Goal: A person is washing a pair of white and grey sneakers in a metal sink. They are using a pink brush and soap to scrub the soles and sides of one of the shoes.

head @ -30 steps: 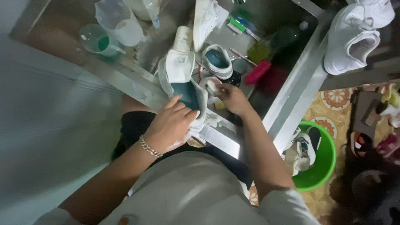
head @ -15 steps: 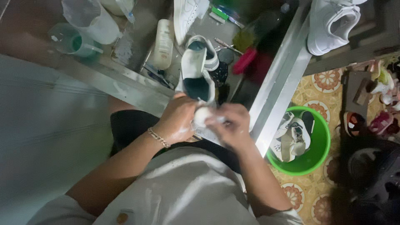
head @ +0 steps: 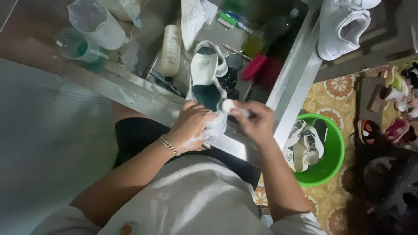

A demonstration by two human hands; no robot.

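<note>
Work in hand: cleaning a white sneaker (head: pixel 204 76) with a dark teal lining, held at the near edge of the metal worktop (head: pixel 143 98).
Left hand (head: pixel 191 126): closed around the heel end of the sneaker, gripping it from the near side; suds or whitish residue on the fingers; a chain bracelet (head: pixel 169 146) on the wrist.
Right hand (head: pixel 257 122): clenched on a small white round-ended thing (head: pixel 227 105), pressed to the sneaker's heel collar; whether brush, sponge or applicator I cannot tell.
Sneaker position: toe pointing away from the person, heel over the worktop's front lip, upper facing the camera.
Done, judged: the upper reads mostly white and wet-looking, so cleaning appears under way, not finished.
Left, judged: heel area under treatment now; sole is hidden, state unknown. More footwear waits: several shoes in the green basin (head: pixel 331 161) on the floor, a white sneaker (head: pixel 344 26) on the ledge at far right, another white sneaker (head: pixel 193 19) lying further back.
Clutter on worktop: cream bottle (head: pixel 171 50) just left of the held sneaker; clear jug (head: pixel 98 24) and a cup of green liquid (head: pixel 76 45) at far left; pink-handled brush (head: pixel 254 66) and small tools to the right.
Edges: front lip of worktop directly under both hands; a metal rail (head: pixel 296 82) runs along the right side.
Open room: tight beyond the toe; the freest space is toward the person's lap and to the left.
</note>
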